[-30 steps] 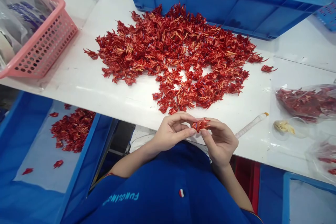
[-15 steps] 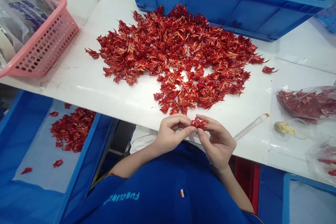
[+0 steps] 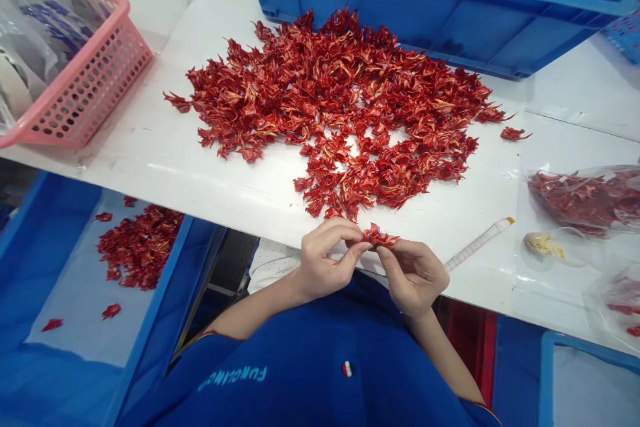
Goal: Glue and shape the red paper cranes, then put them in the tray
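Note:
Between my two hands, just past the table's front edge, is a small red petal-like piece (image 3: 379, 235) with pointed tips and a whitish-blue mark. My left hand (image 3: 330, 257) pinches its left end between thumb and fingers. The right end is pinched by my right hand (image 3: 415, 273), its thumb underneath. Directly beyond my fingers spreads a big heap of similar red pieces (image 3: 330, 93), some showing yellow-orange streaks. To the right of my right hand lies a slim whitish stick with a brownish tip (image 3: 477, 245).
A blue crate (image 3: 425, 13) with dark green pieces stands behind the heap. A pink basket (image 3: 90, 87) is at left. Below it, a blue bin (image 3: 65, 340) holds more red pieces. At right are a clear bag of red pieces (image 3: 590, 200) and a small dish with yellowish matter (image 3: 565, 247).
The fingers of my right hand have bent down and drawn back from the top of the red piece, so more of it shows. My left hand keeps its pinch.

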Motion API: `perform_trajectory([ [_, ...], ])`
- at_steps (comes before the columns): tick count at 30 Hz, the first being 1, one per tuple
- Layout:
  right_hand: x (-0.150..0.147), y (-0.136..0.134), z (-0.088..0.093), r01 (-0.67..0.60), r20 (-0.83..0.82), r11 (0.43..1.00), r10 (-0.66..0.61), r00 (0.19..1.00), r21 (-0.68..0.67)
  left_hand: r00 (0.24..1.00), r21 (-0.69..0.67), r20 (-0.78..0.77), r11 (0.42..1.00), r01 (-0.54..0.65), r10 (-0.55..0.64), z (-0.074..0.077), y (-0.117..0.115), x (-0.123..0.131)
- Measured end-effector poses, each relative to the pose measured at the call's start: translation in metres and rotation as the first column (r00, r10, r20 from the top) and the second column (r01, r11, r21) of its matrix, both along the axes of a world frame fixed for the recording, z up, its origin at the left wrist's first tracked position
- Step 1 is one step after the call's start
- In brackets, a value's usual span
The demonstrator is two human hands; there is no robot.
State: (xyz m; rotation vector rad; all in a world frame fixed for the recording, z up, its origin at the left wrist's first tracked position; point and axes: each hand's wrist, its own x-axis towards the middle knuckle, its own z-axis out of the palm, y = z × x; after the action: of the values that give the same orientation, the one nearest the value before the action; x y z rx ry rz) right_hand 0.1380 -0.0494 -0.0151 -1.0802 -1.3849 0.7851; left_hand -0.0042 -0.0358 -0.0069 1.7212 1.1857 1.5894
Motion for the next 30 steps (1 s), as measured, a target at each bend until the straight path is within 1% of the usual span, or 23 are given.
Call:
perform_trajectory([
  [4,0.001,0.006,0.005,-0.018,-0.11,0.998,0.013,0.994,-0.052,0.994,0.056,-0.083,0.995,0.082,-0.077,-0.002,0.003,-0.004],
  [7,0.001,0.006,0.006,-0.016,-0.167,0.997,0.002,0.986,-0.08,0.984,0.04,-0.122,0.99,0.137,-0.132,-0.004,0.004,-0.007],
  [10,0.0,0.002,0.006,-0.004,-0.157,0.996,-0.01,0.988,-0.089,0.976,0.002,-0.125,0.984,0.179,-0.178,-0.003,0.006,-0.009],
  [13,0.004,0.001,0.009,0.012,-0.075,0.986,-0.025,0.997,-0.167,0.975,-0.084,-0.072,0.975,0.203,-0.21,-0.003,0.007,-0.007],
  [15,0.014,0.004,0.014,0.026,0.042,0.978,-0.018,0.999,-0.208,0.974,-0.158,-0.006,0.962,0.222,-0.226,-0.002,0.008,-0.005],
  [16,0.022,0.006,0.016,0.083,0.12,0.975,-0.059,0.991,-0.208,0.973,-0.198,0.029,0.953,0.231,-0.23,-0.002,0.008,-0.004],
  [17,0.031,0.008,0.02,0.186,0.204,0.964,-0.147,0.968,-0.19,0.97,-0.244,0.069,0.939,0.242,-0.232,-0.002,0.008,-0.003],
  [18,0.042,0.011,0.022,0.33,0.29,0.931,-0.276,0.916,-0.156,0.965,-0.298,0.116,0.919,0.258,-0.234,-0.002,0.008,-0.002],
  [19,0.055,0.014,0.025,0.51,0.366,0.853,-0.442,0.819,-0.113,0.956,-0.36,0.177,0.889,0.284,-0.234,-0.002,0.008,-0.001],
  [20,0.067,0.017,0.026,0.66,0.436,0.747,-0.569,0.697,-0.081,0.942,-0.426,0.246,0.848,0.316,-0.227,-0.002,0.008,-0.001],
  [21,0.079,0.021,0.027,0.74,0.525,0.665,-0.597,0.606,-0.098,0.924,-0.488,0.319,0.799,0.351,-0.212,-0.001,0.008,-0.001],
  [22,0.09,0.024,0.026,0.775,0.636,0.615,-0.542,0.55,-0.145,0.904,-0.541,0.385,0.747,0.386,-0.188,-0.001,0.008,-0.001],
  [23,0.099,0.026,0.025,0.793,0.723,0.58,-0.466,0.51,-0.185,0.884,-0.582,0.44,0.699,0.415,-0.16,0.0,0.008,-0.001],
  [24,0.105,0.028,0.023,0.798,0.776,0.56,-0.394,0.492,-0.222,0.867,-0.609,0.481,0.662,0.437,-0.13,0.0,0.008,-0.002],
  [25,0.11,0.029,0.021,0.794,0.803,0.556,-0.34,0.489,-0.248,0.854,-0.628,0.511,0.634,0.451,-0.102,0.0,0.009,-0.002],
  [26,0.112,0.03,0.019,0.785,0.806,0.562,-0.32,0.497,-0.261,0.843,-0.642,0.532,0.612,0.461,-0.077,0.001,0.009,-0.002],
  [27,0.112,0.03,0.018,0.773,0.787,0.579,-0.337,0.517,-0.26,0.834,-0.653,0.549,0.596,0.468,-0.053,0.001,0.009,-0.003],
  [28,0.111,0.029,0.017,0.756,0.741,0.605,-0.382,0.552,-0.252,0.827,-0.661,0.562,0.584,0.47,-0.03,0.001,0.01,-0.003],
  [29,0.11,0.028,0.017,0.726,0.665,0.641,-0.432,0.609,-0.249,0.821,-0.669,0.571,0.574,0.472,-0.009,0.002,0.01,-0.003],
  [30,0.109,0.027,0.018,0.68,0.557,0.686,-0.47,0.685,-0.258,0.816,-0.675,0.579,0.566,0.474,0.007,0.002,0.01,-0.003],
])
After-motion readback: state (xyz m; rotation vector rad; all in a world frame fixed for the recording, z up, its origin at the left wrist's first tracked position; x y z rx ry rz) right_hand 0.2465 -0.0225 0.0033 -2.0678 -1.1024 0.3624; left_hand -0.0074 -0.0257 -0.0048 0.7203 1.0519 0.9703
